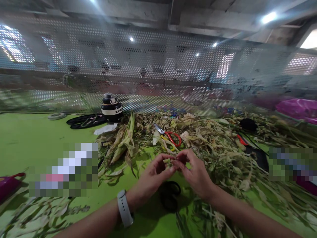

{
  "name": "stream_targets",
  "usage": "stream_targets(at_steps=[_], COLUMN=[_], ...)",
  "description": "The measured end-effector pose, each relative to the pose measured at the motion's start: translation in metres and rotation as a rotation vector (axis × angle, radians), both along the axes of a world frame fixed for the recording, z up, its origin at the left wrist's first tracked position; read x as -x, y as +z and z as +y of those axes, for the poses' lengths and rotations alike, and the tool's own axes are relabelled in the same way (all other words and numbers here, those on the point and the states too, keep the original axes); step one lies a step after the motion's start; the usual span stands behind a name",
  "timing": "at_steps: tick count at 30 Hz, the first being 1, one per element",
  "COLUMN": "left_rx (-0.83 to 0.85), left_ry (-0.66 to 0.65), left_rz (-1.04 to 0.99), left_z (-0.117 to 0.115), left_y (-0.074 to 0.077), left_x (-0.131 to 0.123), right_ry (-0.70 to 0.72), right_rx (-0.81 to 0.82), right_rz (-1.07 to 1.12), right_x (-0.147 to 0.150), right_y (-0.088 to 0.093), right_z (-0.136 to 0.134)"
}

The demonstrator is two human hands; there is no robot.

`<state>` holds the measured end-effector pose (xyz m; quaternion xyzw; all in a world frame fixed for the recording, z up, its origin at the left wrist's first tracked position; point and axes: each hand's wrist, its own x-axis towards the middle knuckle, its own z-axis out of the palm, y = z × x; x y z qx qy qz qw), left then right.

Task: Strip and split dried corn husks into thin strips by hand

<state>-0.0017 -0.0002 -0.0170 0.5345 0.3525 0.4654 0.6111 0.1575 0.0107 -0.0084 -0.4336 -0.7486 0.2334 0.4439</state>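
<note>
My left hand [158,170] and my right hand [194,168] meet at the middle, fingertips pinched together over the green table [146,215]. Between them is a small green plant piece [169,162], its kind too small to tell. My left thumb and fingers close round it, while the right fingertips touch it from the other side. Beneath the hands lies a pair of black-handled scissors [170,196], partly shadowed. Farther off, red-handled scissors [170,135] rest on a pile of dried leaves and stalks [205,138]. A pale watch [125,208] is on my left wrist.
A black bottle [111,108] stands at the back left beside a black pouch [85,121], white tissue [105,128] and a tape roll [56,116]. A perforated screen [153,72] runs behind. Corn-like husks [123,140] lie left of centre; purple plastic [298,110] is at right.
</note>
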Motion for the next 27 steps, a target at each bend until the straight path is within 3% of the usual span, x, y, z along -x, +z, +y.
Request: stream_targets(at_steps=[5, 9, 12, 17, 27], left_rx=[-0.067, -0.027, 0.008, 0.045, -0.034], left_ry=[-0.018, -0.11, -0.149, -0.159, -0.053], left_rz=[0.054, 0.018, -0.002, -0.037, -0.016], left_z=[-0.001, -0.002, -0.002, 0.001, 0.004], left_y=[0.006, 0.01, 0.008, 0.002, 0.005], left_x=[0.001, 0.003, 0.004, 0.005, -0.001], right_ry=[0.123, 0.249, 0.318, 0.261, 0.282], right_rx=[0.371, 0.542, 0.531, 0.533, 0.7], right_rz=[0.282, 0.285, 0.219, 0.114, 0.334], right_x=[-0.003, -0.006, -0.005, -0.004, -0.003], right_y=[0.009, 0.011, 0.009, 0.012, 0.005], right_z=[0.006, 0.009, 0.008, 0.006, 0.01])
